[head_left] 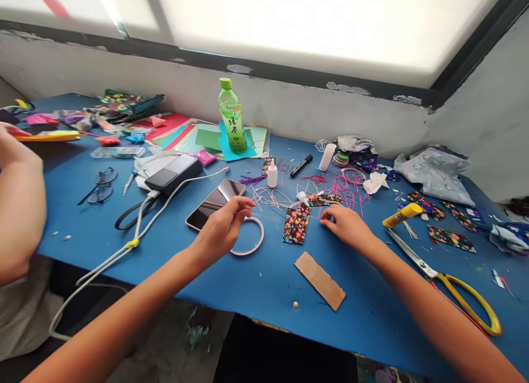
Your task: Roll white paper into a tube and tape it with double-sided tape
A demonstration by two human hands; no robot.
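My left hand hovers over the right edge of a smartphone and a pale ring-shaped hoop. Its fingers are curled together; whatever they may pinch is too small to make out. My right hand rests low over the table, fingertips closed at the end of a thin pale wire or cord. Between the hands lies a black floral fabric piece, with a small white-tipped glue bottle lying at its top edge. A brown cardboard strip lies nearer me.
Large yellow-handled scissors and a yellow glue stick lie right. Behind are an upright white dropper bottle, a black marker, tangled pink cords and a green tea bottle. At left are a cabled power bank and another person's arm.
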